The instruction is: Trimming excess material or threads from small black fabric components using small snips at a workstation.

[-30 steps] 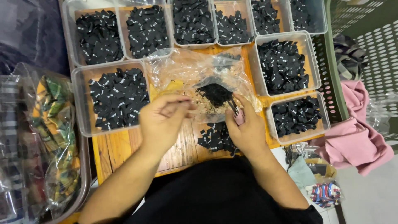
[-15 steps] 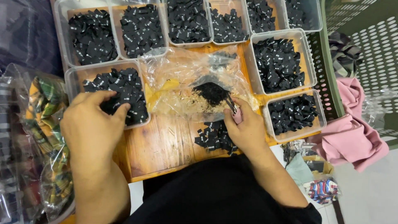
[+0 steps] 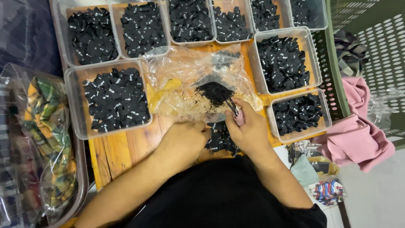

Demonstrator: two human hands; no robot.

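Wooden table [image 3: 122, 147]; clear tubs [image 3: 76, 105] of black labels [image 3: 114, 101]; right hand [image 3: 249, 131] fingers pinching snips [image 3: 234, 110]; left hand [image 3: 185, 141] grip unclear.

Even, fairly bright light falls from overhead, leaving only soft, short shadows under the left hand [image 3: 185, 141] and right hand [image 3: 249, 131]. The clear plastic bag [image 3: 190, 84] at centre throws pale glare, as does the wrapped bundle [image 3: 42, 139] at left. Detail is sharp mid-frame and softens slightly toward the corners.
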